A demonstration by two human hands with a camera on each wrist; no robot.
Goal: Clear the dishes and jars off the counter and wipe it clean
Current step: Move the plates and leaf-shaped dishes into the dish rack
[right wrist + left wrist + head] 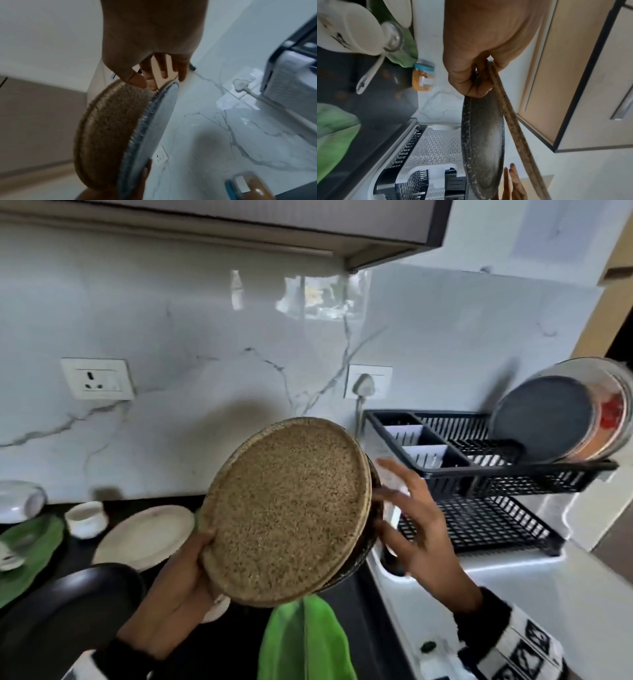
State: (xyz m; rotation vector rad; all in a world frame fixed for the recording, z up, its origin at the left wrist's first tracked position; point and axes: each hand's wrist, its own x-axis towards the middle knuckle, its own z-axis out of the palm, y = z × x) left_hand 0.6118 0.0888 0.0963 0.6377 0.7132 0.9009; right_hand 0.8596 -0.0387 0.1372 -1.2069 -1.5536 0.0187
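Observation:
My left hand grips two plates by their lower-left rims and holds them nearly upright above the black counter. The brown speckled plate faces me; the dark speckled plate sits behind it and shows only as a rim. In the left wrist view the dark plate and the brown plate's edge fan apart below my left hand. My right hand is spread, fingers straight, fingertips at the plates' right rims. The right wrist view shows my right hand, thumb on the brown plate, beside the grey plate.
A black two-tier dish rack stands right of the plates, with round plates leaning in its top tier. On the counter lie a white plate, a white cup, a black pan and green leaf mats. A blue-lidded jar stands by the wall.

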